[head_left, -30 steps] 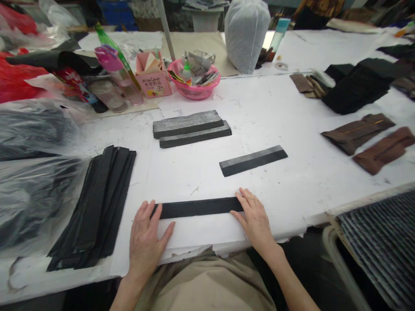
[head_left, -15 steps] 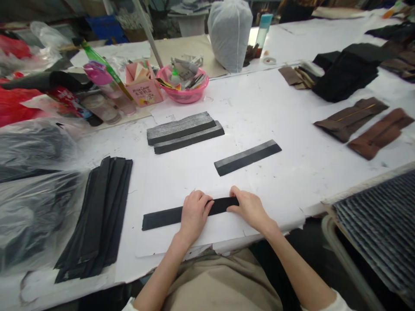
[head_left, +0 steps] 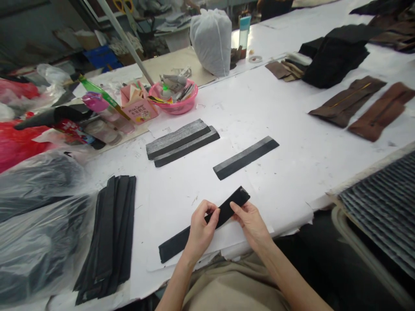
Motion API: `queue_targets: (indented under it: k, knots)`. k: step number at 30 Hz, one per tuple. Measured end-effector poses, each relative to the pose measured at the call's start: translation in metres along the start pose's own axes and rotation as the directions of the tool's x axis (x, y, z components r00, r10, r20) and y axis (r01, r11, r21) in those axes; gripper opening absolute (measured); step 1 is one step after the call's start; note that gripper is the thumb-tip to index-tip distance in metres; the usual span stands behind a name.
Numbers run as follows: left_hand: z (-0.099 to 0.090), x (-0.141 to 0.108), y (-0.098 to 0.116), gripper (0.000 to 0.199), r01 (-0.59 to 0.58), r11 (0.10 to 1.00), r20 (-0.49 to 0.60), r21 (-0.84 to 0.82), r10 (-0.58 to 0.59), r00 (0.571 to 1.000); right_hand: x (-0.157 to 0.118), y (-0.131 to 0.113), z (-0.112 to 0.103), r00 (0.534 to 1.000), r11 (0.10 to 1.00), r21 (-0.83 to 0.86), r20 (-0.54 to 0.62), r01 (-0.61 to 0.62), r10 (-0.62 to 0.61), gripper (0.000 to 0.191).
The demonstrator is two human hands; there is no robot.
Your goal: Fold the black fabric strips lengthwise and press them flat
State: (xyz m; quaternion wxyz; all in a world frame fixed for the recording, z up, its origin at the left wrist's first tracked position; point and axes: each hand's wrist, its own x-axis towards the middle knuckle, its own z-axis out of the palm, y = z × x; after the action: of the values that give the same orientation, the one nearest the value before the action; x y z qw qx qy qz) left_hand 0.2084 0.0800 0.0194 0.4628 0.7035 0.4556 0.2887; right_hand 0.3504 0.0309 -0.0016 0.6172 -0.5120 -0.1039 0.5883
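Both hands grip one long black fabric strip (head_left: 177, 244), which slants up to the right over the white table. My left hand (head_left: 201, 226) pinches it near the middle between thumb and fingers. Close to its right end, my right hand (head_left: 249, 220) holds it, thumb on top and fingers underneath. That end is lifted off the table, while the left end lies low at the tabletop. Beyond my hands lies a single two-tone strip (head_left: 246, 158), grey along one side and black along the other. Further left are several similar grey-and-black strips (head_left: 181, 140), overlapping.
At the left, a pile of black strips (head_left: 112, 233) lies beside clear plastic bags (head_left: 39, 242). A pink basket (head_left: 181, 108) and a pink box (head_left: 139, 111) stand at the back. Brown pieces with zippers (head_left: 348, 101) lie right. Dark ribbed material (head_left: 385, 203) is at the lower right.
The black strip's right end has been raised and the strip now slants more steeply. My right thumb has come onto its top face. The camera view has tilted.
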Motion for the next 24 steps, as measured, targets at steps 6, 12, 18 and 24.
queue_targets:
  k: [6,12,18,24]
  knots:
    - [-0.008,0.0,0.01,0.021,0.103,0.983,0.045,-0.149,-0.097,0.994,-0.002,-0.007,0.008,0.996,0.984,-0.157,0.004,0.087,-0.087,0.035]
    - [-0.018,0.007,0.029,0.02,0.085,0.991,0.083,-0.106,-0.077,0.994,-0.008,-0.014,0.01,0.987,0.96,-0.234,0.085,0.152,-0.135,0.031]
    - [-0.026,0.017,0.04,0.019,0.118,0.992,0.148,-0.052,-0.11,0.983,-0.012,-0.025,0.017,0.981,0.954,-0.237,0.108,0.182,-0.16,0.029]
    - [-0.024,0.02,0.043,0.023,0.262,0.944,0.216,-0.202,-0.218,0.952,-0.013,-0.028,0.016,0.983,0.954,-0.241,0.1,0.176,-0.156,0.028]
